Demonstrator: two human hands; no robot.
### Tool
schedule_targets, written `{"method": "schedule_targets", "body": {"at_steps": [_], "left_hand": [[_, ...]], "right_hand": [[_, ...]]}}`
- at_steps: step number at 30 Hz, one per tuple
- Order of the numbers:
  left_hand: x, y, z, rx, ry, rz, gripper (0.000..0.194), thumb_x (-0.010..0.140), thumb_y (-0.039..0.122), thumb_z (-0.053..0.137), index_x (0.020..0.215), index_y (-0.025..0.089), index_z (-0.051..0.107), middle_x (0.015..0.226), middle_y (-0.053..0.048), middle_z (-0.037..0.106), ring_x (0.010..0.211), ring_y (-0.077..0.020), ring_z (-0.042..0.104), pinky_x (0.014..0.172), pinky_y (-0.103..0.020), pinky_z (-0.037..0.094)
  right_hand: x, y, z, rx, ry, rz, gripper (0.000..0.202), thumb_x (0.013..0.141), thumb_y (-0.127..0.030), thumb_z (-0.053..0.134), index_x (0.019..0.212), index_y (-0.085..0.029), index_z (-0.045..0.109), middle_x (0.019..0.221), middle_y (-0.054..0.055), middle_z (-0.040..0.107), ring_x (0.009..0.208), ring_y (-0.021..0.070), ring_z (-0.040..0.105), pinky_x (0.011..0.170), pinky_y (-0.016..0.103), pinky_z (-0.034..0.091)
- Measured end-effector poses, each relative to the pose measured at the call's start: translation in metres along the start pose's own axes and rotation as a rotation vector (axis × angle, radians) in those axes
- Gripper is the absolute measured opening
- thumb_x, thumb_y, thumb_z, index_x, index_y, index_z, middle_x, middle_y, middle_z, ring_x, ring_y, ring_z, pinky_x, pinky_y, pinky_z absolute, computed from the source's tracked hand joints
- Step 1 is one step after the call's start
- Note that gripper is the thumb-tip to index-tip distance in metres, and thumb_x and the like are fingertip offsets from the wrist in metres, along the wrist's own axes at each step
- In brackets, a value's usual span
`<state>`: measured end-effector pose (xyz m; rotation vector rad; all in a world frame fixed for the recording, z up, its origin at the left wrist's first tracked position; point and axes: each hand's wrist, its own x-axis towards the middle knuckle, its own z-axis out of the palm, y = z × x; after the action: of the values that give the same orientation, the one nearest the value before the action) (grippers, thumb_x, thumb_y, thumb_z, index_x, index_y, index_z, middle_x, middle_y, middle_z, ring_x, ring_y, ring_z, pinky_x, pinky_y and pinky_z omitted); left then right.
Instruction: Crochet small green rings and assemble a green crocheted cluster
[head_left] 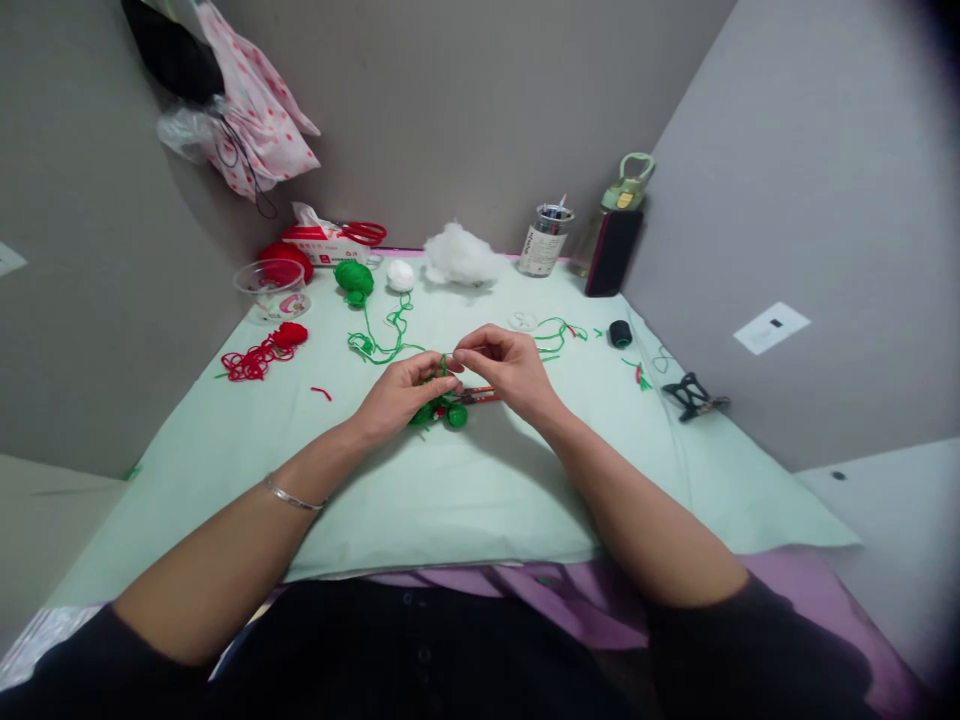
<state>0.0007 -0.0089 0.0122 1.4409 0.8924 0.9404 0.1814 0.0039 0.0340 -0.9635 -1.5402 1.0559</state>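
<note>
My left hand (405, 392) is closed, pinching a strand of green yarn (444, 366) between thumb and fingers. Close beside it, my right hand (511, 368) has thumb and forefinger pressed together; what lies in that pinch is too small to make out. Just under the hands are small round green yarn pieces (456, 415) with a bit of red and white among them. A pair of orange-handled snips (481, 394) lies on the table behind these, partly covered by my right hand. The green strand runs back towards a green yarn ball (354, 277).
Red yarn (259, 358) lies tangled at the left, near a clear plastic tub (271, 290). Along the back stand a tissue box (322, 245), white stuffing (461, 257), a pen jar (544, 240), a phone (613, 253) and a bottle. A black folding stand (691, 396) sits at right.
</note>
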Motion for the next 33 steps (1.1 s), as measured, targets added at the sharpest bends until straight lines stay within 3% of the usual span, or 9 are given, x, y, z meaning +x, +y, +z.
{"method": "schedule_targets", "body": {"at_steps": [5,12,25,29,33], "left_hand": [[0.0,-0.002,-0.002,0.033,-0.001,-0.03,0.035,0.079,0.041,0.077,0.107,0.021,0.07,0.092,-0.005,0.076,0.088,-0.0219,0.07,0.078,-0.032,0.05],[0.002,0.0,-0.003,0.096,0.037,-0.056,0.028,0.077,0.039,0.077,0.098,0.022,0.072,0.08,-0.002,0.073,0.069,-0.0174,0.064,0.061,-0.028,0.042],[0.002,-0.002,-0.004,0.15,0.034,-0.034,0.025,0.076,0.04,0.079,0.091,0.021,0.074,0.079,-0.003,0.074,0.068,-0.0176,0.064,0.062,-0.029,0.044],[0.004,0.001,-0.008,0.145,0.11,0.019,0.031,0.081,0.045,0.073,0.101,0.021,0.071,0.089,-0.004,0.074,0.081,-0.0211,0.068,0.073,-0.033,0.05],[0.008,0.007,-0.023,0.185,0.224,0.086,0.03,0.089,0.045,0.064,0.106,0.021,0.068,0.102,-0.007,0.073,0.103,-0.0239,0.066,0.096,-0.038,0.047]], "right_hand": [[0.004,-0.002,-0.005,0.126,0.068,0.07,0.021,0.07,-0.036,0.079,0.072,-0.018,0.067,0.061,-0.004,0.056,0.052,0.0088,0.044,0.051,0.026,0.035],[0.007,0.004,-0.01,0.233,0.151,0.034,0.021,0.073,-0.036,0.08,0.074,-0.019,0.067,0.071,-0.002,0.059,0.053,0.0077,0.046,0.053,0.026,0.039],[0.007,-0.003,-0.013,0.367,0.153,0.087,0.031,0.069,-0.039,0.084,0.078,-0.019,0.062,0.077,-0.003,0.06,0.054,0.006,0.049,0.053,0.023,0.042],[0.006,-0.004,-0.013,0.402,0.098,0.089,0.034,0.072,-0.042,0.082,0.082,-0.019,0.06,0.086,0.0,0.07,0.054,0.0057,0.052,0.053,0.022,0.043],[0.007,-0.003,-0.015,0.414,0.111,0.091,0.035,0.073,-0.045,0.082,0.087,-0.02,0.061,0.076,-0.003,0.066,0.051,0.0054,0.052,0.051,0.021,0.042]]}}
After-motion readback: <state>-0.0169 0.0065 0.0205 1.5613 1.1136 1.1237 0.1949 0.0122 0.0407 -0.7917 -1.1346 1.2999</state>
